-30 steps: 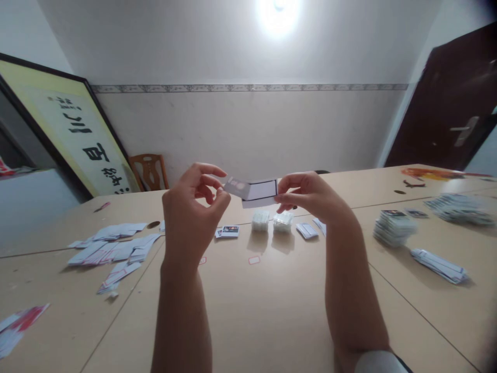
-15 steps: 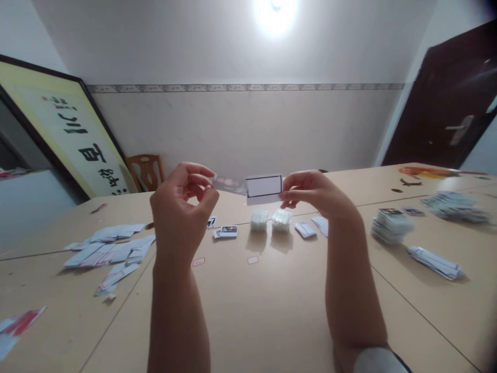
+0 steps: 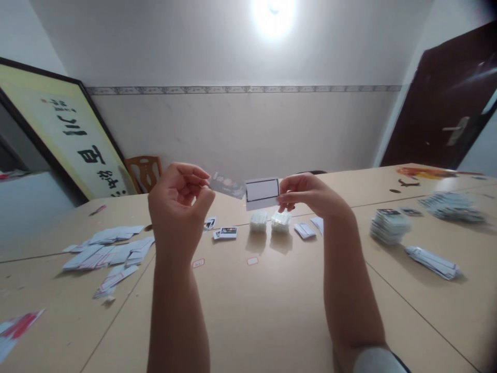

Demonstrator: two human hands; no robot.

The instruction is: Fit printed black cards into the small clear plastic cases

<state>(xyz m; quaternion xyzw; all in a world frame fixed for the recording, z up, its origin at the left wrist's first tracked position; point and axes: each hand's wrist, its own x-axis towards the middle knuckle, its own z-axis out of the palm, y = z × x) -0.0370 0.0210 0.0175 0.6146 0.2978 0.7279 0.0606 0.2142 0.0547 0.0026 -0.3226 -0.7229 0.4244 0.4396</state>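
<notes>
My left hand (image 3: 176,207) is raised above the table, thumb and fingers pinching the left end of a greyish, see-through card (image 3: 228,185) with a faint printed pattern. Thumb and fingertips of my right hand (image 3: 310,197) grip the right edge of a white card with a black border line (image 3: 263,190). The two cards meet edge to edge in the air; whether they overlap or one sits inside the other, I cannot tell. Below them on the table are two small stacks of clear-edged cards, a left stack (image 3: 258,223) and a right stack (image 3: 280,223).
Dark picture cards (image 3: 228,233) lie left of the stacks, white cards (image 3: 305,231) right. Two red-bordered labels, one left (image 3: 198,263) and one right (image 3: 252,261), lie nearer. White paper slips (image 3: 108,251) spread far left. A taller card stack (image 3: 389,226) and folded papers (image 3: 433,262) are at right.
Both hands have shifted slightly left. The see-through card now tilts more, its right end lower, and the white card has dropped a little. Both grips stay the same.
</notes>
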